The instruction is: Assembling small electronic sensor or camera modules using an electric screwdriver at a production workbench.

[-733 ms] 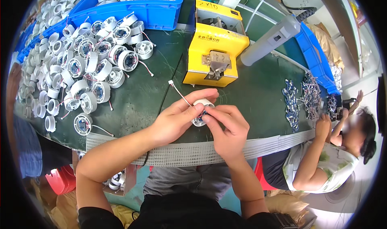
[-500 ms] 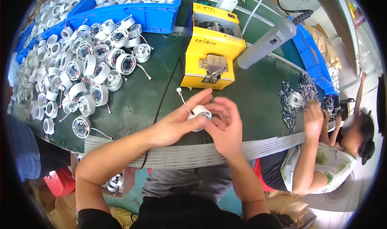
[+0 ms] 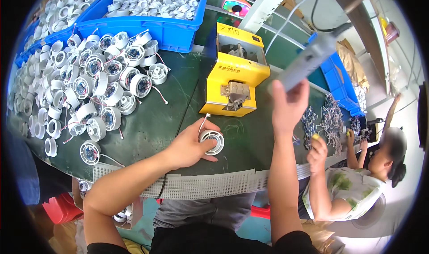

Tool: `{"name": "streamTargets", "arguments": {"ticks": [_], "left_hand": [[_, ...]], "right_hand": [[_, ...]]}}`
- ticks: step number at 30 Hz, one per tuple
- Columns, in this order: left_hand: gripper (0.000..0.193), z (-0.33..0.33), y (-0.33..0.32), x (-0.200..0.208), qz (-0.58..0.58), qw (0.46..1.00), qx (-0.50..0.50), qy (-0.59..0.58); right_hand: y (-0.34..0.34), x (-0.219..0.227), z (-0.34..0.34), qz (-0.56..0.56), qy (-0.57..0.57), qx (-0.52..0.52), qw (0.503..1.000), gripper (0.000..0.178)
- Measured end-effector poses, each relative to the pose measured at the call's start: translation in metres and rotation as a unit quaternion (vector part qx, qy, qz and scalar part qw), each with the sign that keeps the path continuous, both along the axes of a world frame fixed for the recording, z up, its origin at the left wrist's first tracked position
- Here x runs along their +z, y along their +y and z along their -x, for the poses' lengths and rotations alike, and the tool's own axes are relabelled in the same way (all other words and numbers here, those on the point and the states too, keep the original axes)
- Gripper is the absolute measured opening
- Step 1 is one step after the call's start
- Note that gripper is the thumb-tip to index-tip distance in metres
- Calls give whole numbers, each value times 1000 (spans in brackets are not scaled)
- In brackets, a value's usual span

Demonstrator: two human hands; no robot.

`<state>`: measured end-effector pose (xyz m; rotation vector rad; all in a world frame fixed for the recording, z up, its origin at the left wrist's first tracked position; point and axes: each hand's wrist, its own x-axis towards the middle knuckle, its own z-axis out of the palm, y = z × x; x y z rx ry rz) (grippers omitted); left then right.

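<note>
A round white plastic housing with a circuit board inside is gripped in my left hand, thumb across its open face. Its thin cable with a white plug sticks up past my fingers. At the right, my right hand is closed round the lower end of a grey electric screwdriver, which hangs from a dark cord and is smeared by motion. The screwdriver's tip is hidden. Between and beyond my hands stands a yellow screw feeder with a metal outlet block at its front.
Many white housings with boards and cables are heaped at the left. Behind them a blue crate holds white rings. Bundles of wired parts lie at the right, near a co-worker's hand. White mesh lines the table's near edge.
My right hand has left the housing, moved right and up, and taken hold of the screwdriver. My left hand keeps the housing, now lower and face up. The co-worker's hand has moved nearer.
</note>
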<state>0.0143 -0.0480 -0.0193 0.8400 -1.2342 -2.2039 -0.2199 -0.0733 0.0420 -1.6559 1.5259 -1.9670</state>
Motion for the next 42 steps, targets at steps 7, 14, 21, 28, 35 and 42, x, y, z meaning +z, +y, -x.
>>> {"name": "streamTargets", "arguments": {"ticks": [7,14,21,28,35,42], "left_hand": [[36,-2,-1,-3,-22,1000,3,15],[42,-2,4,-5,-70,996,51,14],[37,3,3,-2,-70,994,86,17],[35,7,3,-3,-61,993,98,5],[33,2,4,-3,-58,994,93,2],[34,10,4,3,-40,994,100,3]], "right_hand": [[-9,32,-80,99,-117,77,985,58],[-17,9,-84,62,-90,114,987,48],[22,-2,-96,63,-158,167,971,56],[41,-16,-117,20,-167,171,971,62],[42,-20,-122,23,-164,182,969,61],[40,-30,-109,36,-52,202,977,50]]}}
